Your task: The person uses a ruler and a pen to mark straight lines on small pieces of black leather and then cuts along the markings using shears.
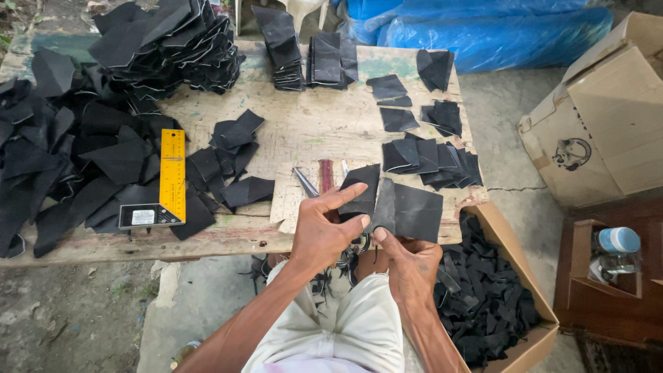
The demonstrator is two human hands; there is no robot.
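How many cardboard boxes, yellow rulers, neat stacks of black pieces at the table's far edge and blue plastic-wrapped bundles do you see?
Brown cardboard boxes: 2, one closed, one open and full of black scraps
Yellow metal square ruler: 1
Neat stacks of black pieces at the far edge: 2
Blue plastic-wrapped bundles: 2
Total: 7

yellow square ruler [172, 174], blue tarp [483, 31], closed cardboard box [608, 110], box of black scraps [490, 297].

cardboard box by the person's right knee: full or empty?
Partly full. The open cardboard box holds a heap of black scraps that covers its bottom but stays below the rim; its flaps are open.
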